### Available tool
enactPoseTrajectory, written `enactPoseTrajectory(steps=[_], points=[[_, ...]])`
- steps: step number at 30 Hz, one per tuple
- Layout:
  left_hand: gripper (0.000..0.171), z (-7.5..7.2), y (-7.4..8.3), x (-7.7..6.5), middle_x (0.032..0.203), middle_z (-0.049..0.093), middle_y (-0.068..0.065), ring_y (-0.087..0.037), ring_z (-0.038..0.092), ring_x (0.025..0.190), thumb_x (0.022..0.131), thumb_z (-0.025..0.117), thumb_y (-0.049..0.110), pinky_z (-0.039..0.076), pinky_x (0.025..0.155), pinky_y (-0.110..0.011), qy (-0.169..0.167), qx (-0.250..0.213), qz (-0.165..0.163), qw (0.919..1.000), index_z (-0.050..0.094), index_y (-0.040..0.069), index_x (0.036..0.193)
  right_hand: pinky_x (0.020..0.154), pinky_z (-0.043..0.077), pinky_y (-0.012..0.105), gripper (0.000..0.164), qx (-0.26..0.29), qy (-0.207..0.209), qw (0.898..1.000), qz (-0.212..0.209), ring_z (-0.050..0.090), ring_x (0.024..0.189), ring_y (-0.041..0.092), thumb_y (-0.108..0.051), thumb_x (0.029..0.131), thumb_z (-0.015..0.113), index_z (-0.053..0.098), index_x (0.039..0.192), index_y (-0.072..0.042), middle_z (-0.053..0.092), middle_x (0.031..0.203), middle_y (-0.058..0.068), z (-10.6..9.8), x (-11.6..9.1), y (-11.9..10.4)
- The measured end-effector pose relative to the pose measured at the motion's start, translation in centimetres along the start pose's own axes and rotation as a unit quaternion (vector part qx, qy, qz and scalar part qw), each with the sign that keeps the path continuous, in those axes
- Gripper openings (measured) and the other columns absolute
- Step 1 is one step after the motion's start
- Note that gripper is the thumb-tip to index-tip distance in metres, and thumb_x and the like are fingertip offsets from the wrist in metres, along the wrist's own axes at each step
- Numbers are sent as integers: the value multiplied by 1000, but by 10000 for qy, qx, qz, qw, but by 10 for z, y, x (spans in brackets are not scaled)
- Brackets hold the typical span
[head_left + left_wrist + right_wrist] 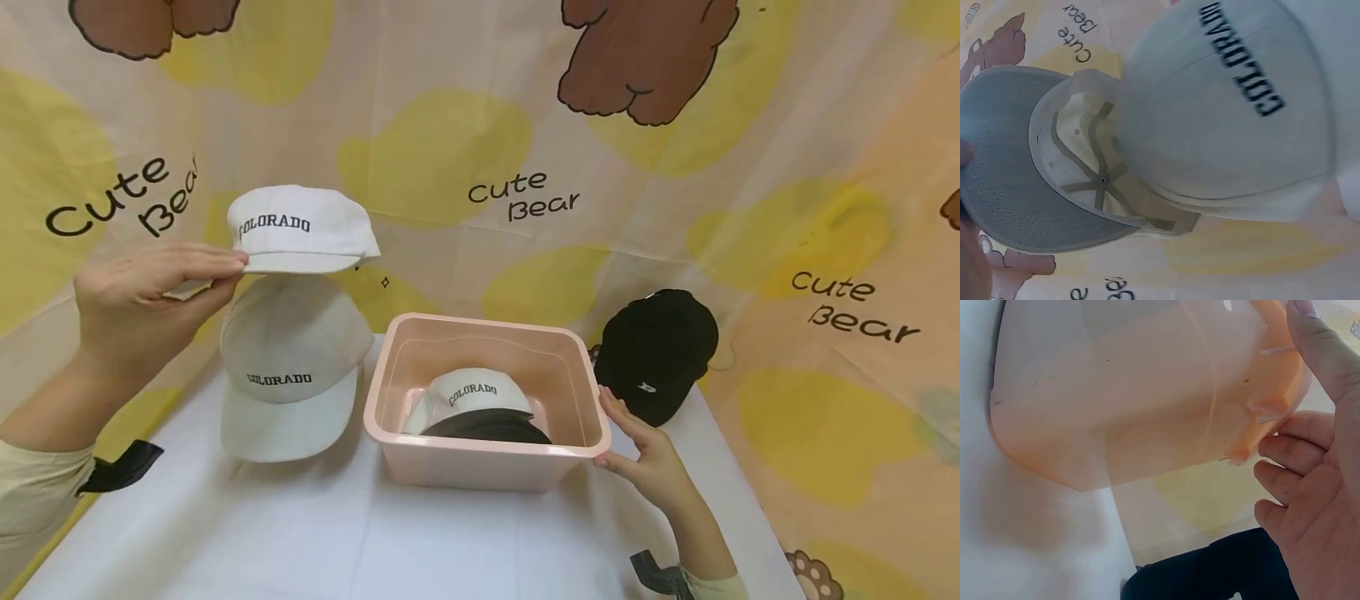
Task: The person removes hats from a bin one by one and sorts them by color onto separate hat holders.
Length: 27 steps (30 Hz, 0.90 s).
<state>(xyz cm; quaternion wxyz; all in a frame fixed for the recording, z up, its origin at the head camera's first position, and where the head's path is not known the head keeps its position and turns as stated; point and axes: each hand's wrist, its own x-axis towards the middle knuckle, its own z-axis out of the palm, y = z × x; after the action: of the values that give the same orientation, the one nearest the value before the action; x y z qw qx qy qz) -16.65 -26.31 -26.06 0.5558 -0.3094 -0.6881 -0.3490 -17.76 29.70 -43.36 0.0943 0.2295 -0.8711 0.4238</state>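
Head view: left hand (142,304) pinches white cap (300,229); right hand (648,454) fingers spread on bin (487,467).

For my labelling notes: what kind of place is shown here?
Probably a makeshift indoor recording corner, not a shop: a Cute Bear printed cloth hangs as backdrop behind a white table holding caps and a pink plastic tub.

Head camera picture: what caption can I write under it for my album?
Left hand lifts a white COLORADO cap while the right hand steadies the pink tub.
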Motion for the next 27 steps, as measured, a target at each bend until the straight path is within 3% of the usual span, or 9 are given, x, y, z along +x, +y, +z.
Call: enactPoseTrajectory(steps=[4,7,11,16,20,22,24,27], points=[[23,-3,8,-22,83,78,-18,4,71,96,88,82,15,54,93,-11,-59,-159,132,9998,80,-6,80,114,30,22,90,52,66,9999,-64,30,144,-6,-2,70,91,53,151,-15,44,159,8,-2,-5,3],[32,-6,13,-36,86,78,-16,2,71,98,91,80,21,53,93,-12,-82,-289,115,9995,78,-9,79,113,27,10,91,243,99,9993,-249,32,145,-5,2,68,90,53,150,-10,45,158,12,-3,-5,6],[34,-15,15,-48,89,79,-13,-1,72,100,92,79,20,53,94,-11,-171,-477,69,9987,77,-11,79,116,24,9,89,491,39,9973,-547,34,150,8,4,70,89,52,150,-6,44,158,17,-1,-1,7],[29,-29,7,-61,93,78,-18,-13,74,100,89,81,10,54,96,-15,-471,-1283,-70,9906,74,-16,80,117,23,9,91,542,63,9963,-668,35,150,13,6,68,88,52,150,-4,44,157,18,1,1,7],[26,-39,-1,-72,97,76,-24,-22,73,104,84,83,0,55,96,-20,-668,-2248,-441,9711,70,-24,83,116,23,9,93,473,100,9972,-569,35,149,6,7,66,89,52,150,-7,45,157,15,1,0,7],[27,-44,-4,-77,100,76,-25,-22,73,106,82,83,-3,55,96,-19,-780,-2310,-728,9671,69,-26,87,115,24,9,93,403,90,9978,-522,34,148,3,6,66,89,52,150,-8,45,157,15,1,-1,8],[27,-49,-6,-82,103,76,-24,-19,72,108,81,83,-6,55,96,-18,-882,-2035,-1077,9691,68,-26,92,114,24,9,92,378,61,9982,-463,33,147,-1,4,68,89,52,151,-9,45,158,14,1,-1,7],[26,-54,-15,-88,106,75,-24,-18,72,110,79,80,-13,54,98,-19,-941,-1983,-1550,9632,67,-26,97,114,24,10,91,374,60,9982,-454,32,147,-2,4,68,89,52,151,-9,45,158,14,2,0,6]])
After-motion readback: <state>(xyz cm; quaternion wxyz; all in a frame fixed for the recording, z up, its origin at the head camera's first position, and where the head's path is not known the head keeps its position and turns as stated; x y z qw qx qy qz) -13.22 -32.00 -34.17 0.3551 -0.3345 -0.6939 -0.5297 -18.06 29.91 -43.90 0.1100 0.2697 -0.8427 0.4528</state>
